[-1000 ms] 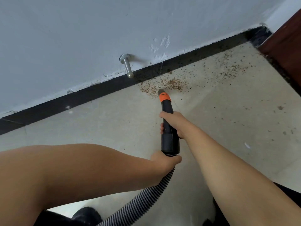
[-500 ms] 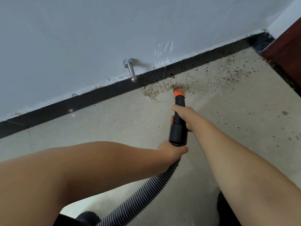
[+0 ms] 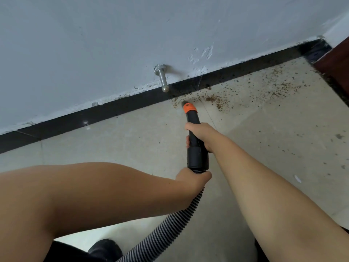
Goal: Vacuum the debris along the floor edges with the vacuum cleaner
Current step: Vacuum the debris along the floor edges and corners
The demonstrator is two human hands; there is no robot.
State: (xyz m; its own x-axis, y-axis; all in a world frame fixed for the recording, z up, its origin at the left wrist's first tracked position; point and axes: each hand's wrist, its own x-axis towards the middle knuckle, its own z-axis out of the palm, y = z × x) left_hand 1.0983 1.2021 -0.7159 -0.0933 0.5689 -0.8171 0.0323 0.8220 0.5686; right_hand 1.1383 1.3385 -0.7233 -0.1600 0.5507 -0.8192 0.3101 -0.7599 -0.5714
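The right hand (image 3: 201,136) grips the black vacuum nozzle (image 3: 195,140) mid-shaft; the left hand (image 3: 192,177) clutches the ribbed hose (image 3: 170,224) just behind it. The orange tip (image 3: 189,107) — half a second ago further right — now touches the left end of the debris (image 3: 213,100) beside the black skirting (image 3: 113,110), near a metal door stop (image 3: 162,77).

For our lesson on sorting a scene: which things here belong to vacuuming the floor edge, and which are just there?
Part of the job:
vacuum nozzle
ribbed hose
brown debris
black skirting
right hand, gripping the nozzle
left hand, holding the hose end

Just there:
metal door stop
dark wooden door
white scrap
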